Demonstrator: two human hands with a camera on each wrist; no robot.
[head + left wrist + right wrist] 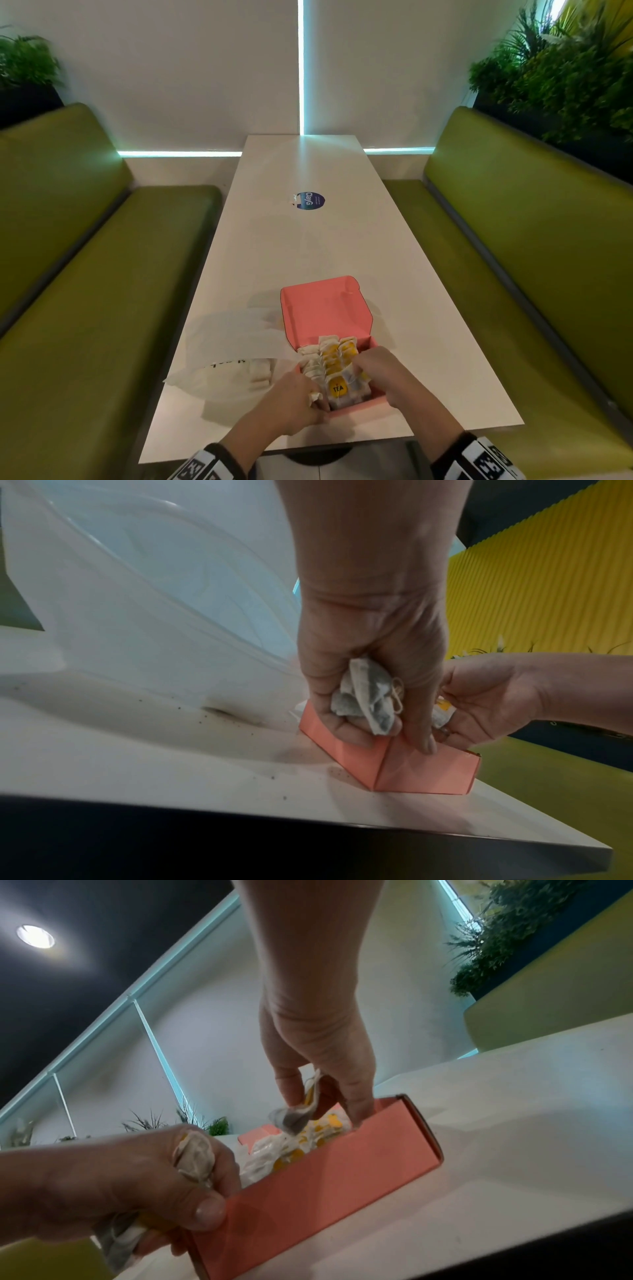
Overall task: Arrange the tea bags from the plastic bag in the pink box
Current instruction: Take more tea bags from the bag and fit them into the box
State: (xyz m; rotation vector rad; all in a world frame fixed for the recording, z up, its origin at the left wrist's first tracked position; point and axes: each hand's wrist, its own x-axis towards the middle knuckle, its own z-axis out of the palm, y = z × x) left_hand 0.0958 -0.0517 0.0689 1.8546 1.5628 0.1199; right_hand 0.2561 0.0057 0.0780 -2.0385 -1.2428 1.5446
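Left hand (369,696) fingers clamp crumpled tea bag (366,702) | right hand (318,1069) pinches another, seemingly over pink box (325,1185)

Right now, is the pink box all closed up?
No, the pink box has its lid standing open, and rows of tea bags show inside it.

The left hand (369,674) grips a crumpled tea bag (368,699) over the pink box (411,772) near the white desk's (171,764) edge, beside the plastic bag (154,601).
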